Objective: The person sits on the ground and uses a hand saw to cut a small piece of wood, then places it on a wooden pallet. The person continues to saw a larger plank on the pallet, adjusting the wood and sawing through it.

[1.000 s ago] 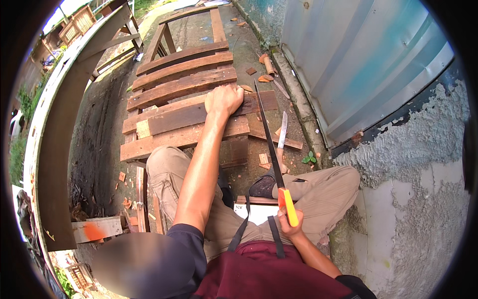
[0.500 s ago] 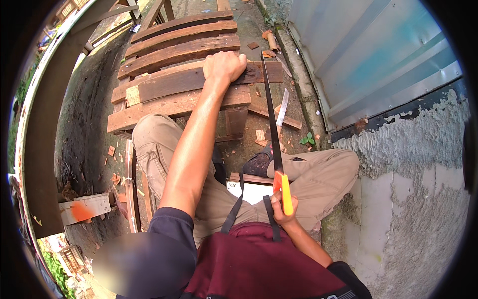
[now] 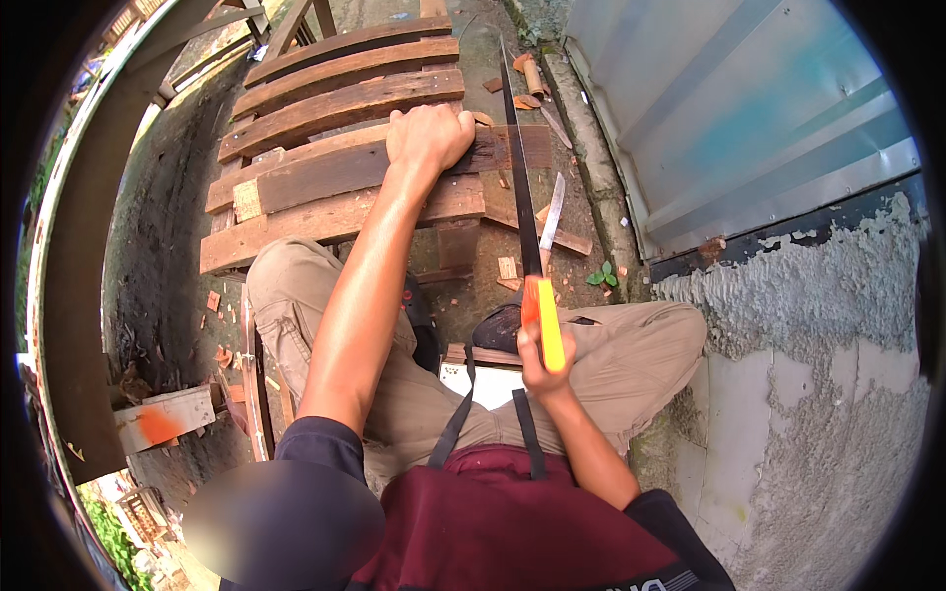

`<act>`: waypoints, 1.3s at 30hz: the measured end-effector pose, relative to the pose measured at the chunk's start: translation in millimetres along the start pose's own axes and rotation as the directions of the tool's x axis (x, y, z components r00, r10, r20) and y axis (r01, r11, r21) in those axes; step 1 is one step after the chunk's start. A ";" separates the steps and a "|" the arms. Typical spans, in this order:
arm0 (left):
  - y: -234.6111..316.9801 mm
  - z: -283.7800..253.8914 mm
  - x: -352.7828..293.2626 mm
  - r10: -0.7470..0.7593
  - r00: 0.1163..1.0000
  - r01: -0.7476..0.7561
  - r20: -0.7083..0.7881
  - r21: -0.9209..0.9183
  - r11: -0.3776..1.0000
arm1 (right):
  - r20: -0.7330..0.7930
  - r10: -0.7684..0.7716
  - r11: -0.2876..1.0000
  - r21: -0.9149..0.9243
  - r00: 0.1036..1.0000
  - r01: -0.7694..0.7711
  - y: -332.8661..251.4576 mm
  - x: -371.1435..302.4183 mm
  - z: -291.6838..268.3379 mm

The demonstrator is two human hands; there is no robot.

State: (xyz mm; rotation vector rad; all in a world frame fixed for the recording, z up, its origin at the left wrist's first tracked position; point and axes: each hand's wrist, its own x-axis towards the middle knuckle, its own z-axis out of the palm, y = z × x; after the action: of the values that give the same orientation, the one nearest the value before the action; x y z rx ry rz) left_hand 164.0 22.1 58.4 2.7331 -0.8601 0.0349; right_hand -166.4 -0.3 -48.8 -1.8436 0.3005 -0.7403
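Note:
My right hand (image 3: pixel 542 360) is closed round the yellow and orange handle of a handsaw (image 3: pixel 524 202). Its long dark blade points away from me and crosses a dark wooden board (image 3: pixel 330 175) near that board's right end. The board lies on a slatted wooden pallet (image 3: pixel 340 94), its end sticking out past the pallet's right side. My left hand (image 3: pixel 431 138) is a closed fist pressing on the board, left of the blade; its fingers curl over the far edge. How deep the blade sits in the wood I cannot tell.
A knife (image 3: pixel 554 209) lies on the ground right of the pallet, near a loose wood strip (image 3: pixel 567 239) and scattered chips. Further off are a second blade (image 3: pixel 555 126) and a brown cylinder (image 3: pixel 533 77). A metal sheet wall (image 3: pixel 739 108) stands at right. An orange-marked board (image 3: pixel 168 419) lies at left.
My right hand has pushed the saw forward, away from me, so the blade reaches further past the board. My left hand stays on the board. The whole view has shifted slightly.

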 end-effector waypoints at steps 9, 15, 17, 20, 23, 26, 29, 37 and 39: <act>1.6 4.7 3.2 -0.027 0.999 0.027 -0.027 0.020 0.999 | -0.054 0.127 0.981 0.157 0.990 -0.118 -24.3 58.9 6.3; -0.7 7.9 -0.7 -0.005 0.993 0.008 -0.119 0.026 1.000 | -0.052 -0.093 0.995 -0.037 0.994 0.092 -20.7 97.5 20.7; 2.3 7.5 -1.1 -0.008 0.995 0.009 -0.097 0.009 1.000 | -0.029 -0.130 0.991 0.017 0.991 0.131 -8.5 40.0 9.5; -1.3 9.7 -2.2 -0.029 0.995 0.032 -0.095 0.031 0.999 | 0.029 -0.034 0.997 0.075 0.999 0.032 3.8 -46.7 -16.6; -4.2 13.7 -5.2 0.025 0.984 -0.023 -0.177 0.008 1.000 | 0.021 0.023 0.978 0.205 1.000 -0.027 -15.1 -19.6 -17.9; -1.6 14.0 -8.9 0.096 0.966 -0.107 -0.242 -0.034 0.994 | -0.001 0.158 0.929 0.340 0.987 -0.148 -13.9 25.7 1.9; -5.1 15.5 -11.8 0.163 0.954 -0.181 -0.252 -0.048 0.982 | -0.013 -0.051 0.987 0.149 0.999 0.053 -31.6 57.7 26.9; -20.0 12.5 -63.5 0.243 0.904 -0.229 -0.352 0.084 0.970 | 0.029 -0.033 0.992 0.123 0.999 0.029 -6.5 -23.6 -13.1; -13.5 9.5 -64.6 0.183 0.936 -0.177 -0.302 0.045 0.983 | -0.024 -0.024 0.983 0.180 0.999 0.028 -14.6 -31.5 -13.4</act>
State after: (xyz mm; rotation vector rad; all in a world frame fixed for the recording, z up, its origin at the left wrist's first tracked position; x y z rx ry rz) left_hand 118.0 66.2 39.2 2.5587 -1.0149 0.4906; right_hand -201.2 12.1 -43.3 -1.6713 0.2165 -0.7801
